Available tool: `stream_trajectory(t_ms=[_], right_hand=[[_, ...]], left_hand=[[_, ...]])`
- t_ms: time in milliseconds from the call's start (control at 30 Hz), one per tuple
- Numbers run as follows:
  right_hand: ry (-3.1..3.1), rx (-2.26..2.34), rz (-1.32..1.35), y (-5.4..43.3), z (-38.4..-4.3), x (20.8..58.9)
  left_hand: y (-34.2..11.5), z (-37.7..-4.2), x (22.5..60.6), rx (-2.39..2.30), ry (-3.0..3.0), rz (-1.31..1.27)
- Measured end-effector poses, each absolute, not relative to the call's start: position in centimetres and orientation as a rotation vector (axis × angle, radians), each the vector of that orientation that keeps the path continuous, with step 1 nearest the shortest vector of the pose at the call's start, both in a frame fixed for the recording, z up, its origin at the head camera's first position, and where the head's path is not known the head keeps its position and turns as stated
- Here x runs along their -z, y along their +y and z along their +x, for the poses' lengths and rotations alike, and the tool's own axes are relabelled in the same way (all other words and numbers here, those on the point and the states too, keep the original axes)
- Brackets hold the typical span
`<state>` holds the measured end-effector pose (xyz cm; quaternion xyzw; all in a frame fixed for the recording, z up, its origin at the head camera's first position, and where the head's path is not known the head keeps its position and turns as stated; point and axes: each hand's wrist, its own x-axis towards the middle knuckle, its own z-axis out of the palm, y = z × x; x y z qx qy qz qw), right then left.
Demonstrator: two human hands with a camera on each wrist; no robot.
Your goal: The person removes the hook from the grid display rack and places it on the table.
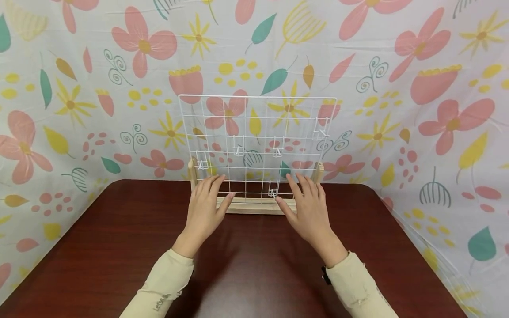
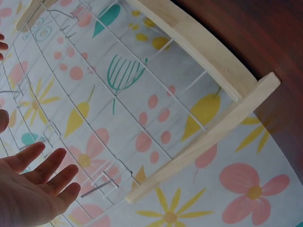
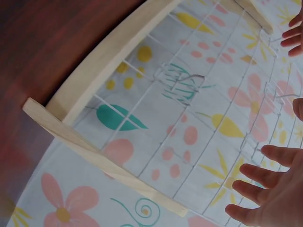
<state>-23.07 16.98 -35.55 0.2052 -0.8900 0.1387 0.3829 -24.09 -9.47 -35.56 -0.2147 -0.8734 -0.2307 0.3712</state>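
A white wire grid panel [image 1: 256,95] stands upright in a pale wooden stand [image 1: 254,206] on the table. Several small white wire hooks hang on the grid, among them a left hook [image 1: 202,164], a low hook [image 1: 272,192] and an upper right hook [image 1: 320,133]. My left hand [image 1: 203,210] is raised before the stand's left side, fingers spread and holding nothing. Mirroring it, my right hand [image 1: 311,213] is held up before the right side, its fingers also extended. The left wrist view shows the wooden side post [image 2: 203,139] beyond the left fingertips.
The dark reddish-brown table [image 1: 246,265] reaches back to a white cloth backdrop [image 1: 99,39] printed with flowers and leaves. This cloth also hangs along both sides of the table. A dark band [image 1: 326,276] shows at the right sleeve's cuff.
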Motion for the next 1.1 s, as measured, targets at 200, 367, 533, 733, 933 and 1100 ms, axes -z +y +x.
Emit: stream_trajectory(t_ms=[200,367,533,733,933,1100], right_hand=[[-2.199,-0.387,0.551,16.9,-23.5,34.7],[-2.162,-0.403,0.569,17.1,-23.6,33.8],[-2.1,-0.414,0.586,17.3,-23.8,32.8],[-2.027,-0.427,0.607,17.7,-24.1,31.8],[-1.952,-0.456,0.621,18.0,-24.3,30.2],[-1.893,-0.479,0.63,18.5,-24.5,29.0]], left_hand=[[-10.0,-24.4,34.7,0.623,-2.199,-0.551],[-10.5,-24.7,33.8,0.628,-2.108,-0.582],[-11.0,-25.1,32.9,0.64,-2.034,-0.588],[-12.1,-25.7,31.9,0.71,-1.973,-0.579],[-13.5,-26.5,31.0,0.791,-1.918,-0.57],[-14.6,-27.3,30.7,0.886,-1.92,-0.557]])
